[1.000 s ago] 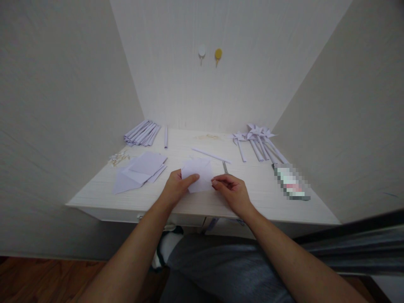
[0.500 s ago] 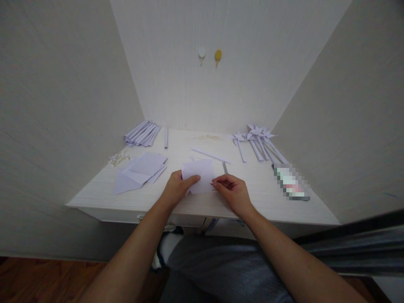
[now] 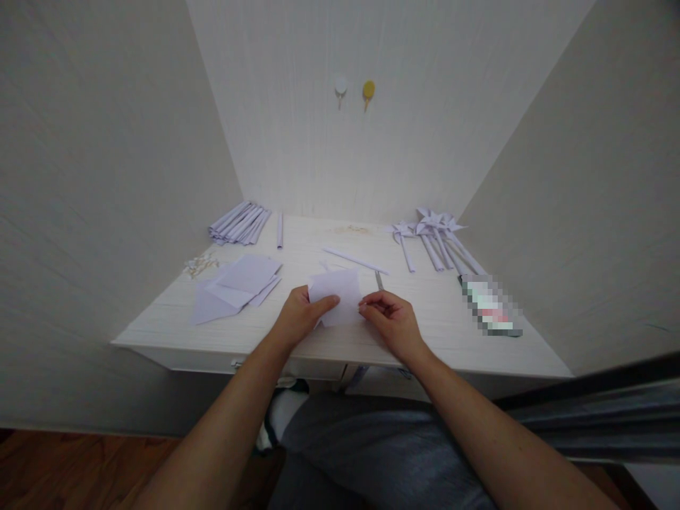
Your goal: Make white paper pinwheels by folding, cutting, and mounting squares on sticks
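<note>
A square sheet of white paper [image 3: 346, 287] is gripped by my left hand [image 3: 304, 315], whose thumb lies flat on top of it. At the sheet's right edge, my right hand [image 3: 390, 316] is closed in a pinch with the fingertips together. Whatever sits between those fingertips is too small to make out. Just beyond the right hand lies a slim grey tool [image 3: 379, 280], partly hidden. A thin rolled paper stick [image 3: 355, 261] rests slantwise behind the sheet.
Left on the white desk [image 3: 159, 326] are loose paper sheets [image 3: 241, 283], small cotton-swab-like sticks [image 3: 200, 265] and a pile of paper tubes [image 3: 240, 223]; one tube [image 3: 280, 231] stands apart. Paper pinwheels [image 3: 435, 225] and a blurred-out phone [image 3: 489, 304] are right. Walls enclose three sides.
Both hands and the sheet stay almost in place. A small dark reddish tip seen earlier at my right fingertips no longer shows.
</note>
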{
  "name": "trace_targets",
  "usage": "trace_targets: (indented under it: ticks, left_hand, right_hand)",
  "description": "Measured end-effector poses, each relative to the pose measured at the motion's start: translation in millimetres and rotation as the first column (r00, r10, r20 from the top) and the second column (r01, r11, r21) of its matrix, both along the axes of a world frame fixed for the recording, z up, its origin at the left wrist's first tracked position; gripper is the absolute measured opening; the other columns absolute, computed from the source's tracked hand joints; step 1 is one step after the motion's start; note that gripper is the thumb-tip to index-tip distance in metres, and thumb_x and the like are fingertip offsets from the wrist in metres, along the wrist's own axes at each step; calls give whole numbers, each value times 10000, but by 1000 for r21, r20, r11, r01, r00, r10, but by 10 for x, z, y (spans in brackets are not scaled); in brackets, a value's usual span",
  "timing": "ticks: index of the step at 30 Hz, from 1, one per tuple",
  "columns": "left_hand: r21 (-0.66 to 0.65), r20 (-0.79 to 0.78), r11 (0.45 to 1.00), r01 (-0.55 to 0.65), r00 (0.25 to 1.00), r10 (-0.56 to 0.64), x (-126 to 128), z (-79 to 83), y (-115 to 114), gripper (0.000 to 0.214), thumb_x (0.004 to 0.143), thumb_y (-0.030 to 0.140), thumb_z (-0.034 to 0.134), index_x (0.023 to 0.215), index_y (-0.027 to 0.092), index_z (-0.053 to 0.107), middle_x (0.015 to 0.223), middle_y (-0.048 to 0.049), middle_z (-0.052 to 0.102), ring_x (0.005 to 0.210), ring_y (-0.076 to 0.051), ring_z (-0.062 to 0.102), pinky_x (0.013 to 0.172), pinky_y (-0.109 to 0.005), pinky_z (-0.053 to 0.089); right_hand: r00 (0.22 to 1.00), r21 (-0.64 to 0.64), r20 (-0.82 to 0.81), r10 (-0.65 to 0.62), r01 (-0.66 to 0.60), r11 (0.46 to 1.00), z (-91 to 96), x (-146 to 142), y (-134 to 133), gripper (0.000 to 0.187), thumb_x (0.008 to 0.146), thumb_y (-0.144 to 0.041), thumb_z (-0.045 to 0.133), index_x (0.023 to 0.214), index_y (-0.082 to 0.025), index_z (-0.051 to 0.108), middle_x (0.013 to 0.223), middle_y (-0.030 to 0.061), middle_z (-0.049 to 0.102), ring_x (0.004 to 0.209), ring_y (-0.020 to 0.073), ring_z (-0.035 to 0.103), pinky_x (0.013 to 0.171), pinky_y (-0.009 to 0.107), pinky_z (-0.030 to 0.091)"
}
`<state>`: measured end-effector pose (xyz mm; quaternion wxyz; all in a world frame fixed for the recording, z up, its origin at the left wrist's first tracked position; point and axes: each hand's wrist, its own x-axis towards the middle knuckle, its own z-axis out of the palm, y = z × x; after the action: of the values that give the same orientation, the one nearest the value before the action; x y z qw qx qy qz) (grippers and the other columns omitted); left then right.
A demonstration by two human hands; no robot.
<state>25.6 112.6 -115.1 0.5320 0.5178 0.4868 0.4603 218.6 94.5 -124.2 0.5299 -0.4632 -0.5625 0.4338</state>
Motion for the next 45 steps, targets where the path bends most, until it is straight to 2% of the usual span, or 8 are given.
trace_targets:
  ticks: [6, 16, 29, 35, 45]
  left_hand:
    - [-4, -1, 1000, 15, 1000, -15, 6, 17, -18, 293, 660, 407, 793, 762, 138, 740, 676, -49, 723, 596, -192, 621, 545, -279, 454]
    - [4, -17, 1000, 20, 1000, -20, -5, 14, -6, 296, 670, 412, 789, 779, 139, 747, 706, -57, 737, 601, -190, 625, 531, -271, 453]
    - [7, -59, 1000, -17, 998, 18, 1, 31, -16, 271, 672, 412, 772, 734, 153, 724, 594, -27, 679, 580, -194, 611, 519, -270, 438]
    - [8, -61, 1000, -20, 998, 20, -1, 16, -10, 336, 672, 436, 778, 806, 131, 744, 702, -55, 730, 591, -191, 619, 528, -275, 444]
    - [7, -56, 1000, -8, 998, 9, -1, -10, 3, 343, 672, 448, 771, 797, 130, 743, 699, -56, 726, 571, -185, 609, 513, -270, 428]
  right_hand:
    - [1000, -7, -12, 9, -9, 1000, -27, 2, 18, 159, 692, -336, 777, 762, -215, 701, 685, 9, 707, 632, 167, 624, 594, 288, 486]
    - [997, 11, -73, 1, 0, 1000, -57, 1, 32, 208, 663, -303, 804, 809, -219, 683, 751, 9, 703, 725, 169, 661, 710, 310, 544]
    - [995, 12, -95, 5, -4, 1000, -62, 1, 37, 242, 643, -310, 835, 798, -219, 673, 746, 10, 707, 721, 166, 671, 679, 297, 559]
    - [993, 4, -115, 4, -3, 1000, -51, -6, 31, 260, 630, -310, 848, 796, -215, 672, 730, 3, 708, 702, 157, 673, 674, 290, 561]
    - [992, 1, -125, -18, 18, 1000, -52, -4, 38, 300, 605, -347, 874, 786, -217, 673, 713, 4, 709, 692, 164, 675, 658, 294, 569]
